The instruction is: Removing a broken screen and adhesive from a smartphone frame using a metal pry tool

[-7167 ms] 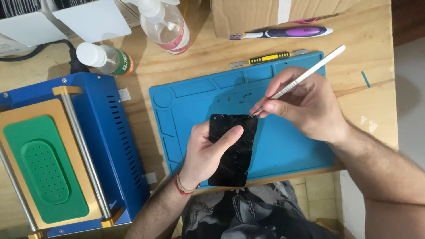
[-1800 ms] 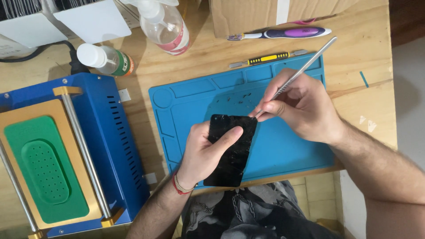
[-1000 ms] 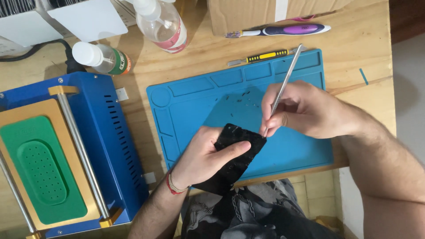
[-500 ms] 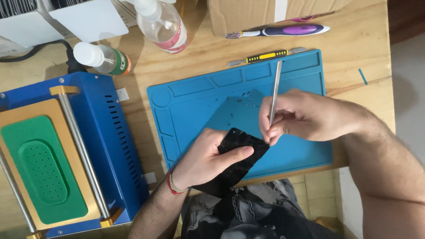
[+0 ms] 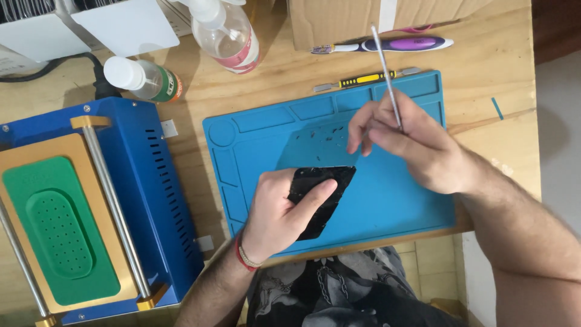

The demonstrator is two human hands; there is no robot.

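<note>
The wooden worktop (image 5: 290,91) carries everything in view. On its left side stands one blue machine (image 5: 91,206) with a gold frame and a green perforated pad on top. To the right of it lies one blue silicone mat (image 5: 387,200), with small dark specks scattered across its upper middle.

The right forearm comes in from the lower right, and the right hand (image 5: 411,142) hovers over the mat with its fingers pinched around one thin metal spudger (image 5: 385,75); the tool's shaft rises steeply away from the person, over the top edge of the mat. The left forearm comes up from the bottom centre, a red band at the wrist. The left hand (image 5: 278,212) lies palm-down, its grip closed on one black phone screen (image 5: 321,197), thumb pressed across the glass; the screen lies tilted on the lower left part of the mat.

Beyond the mat lie one cardboard box (image 5: 363,18), two plastic bottles (image 5: 227,33), one purple-and-white toothbrush (image 5: 387,45) and one yellow-and-black screwdriver (image 5: 363,80).
</note>
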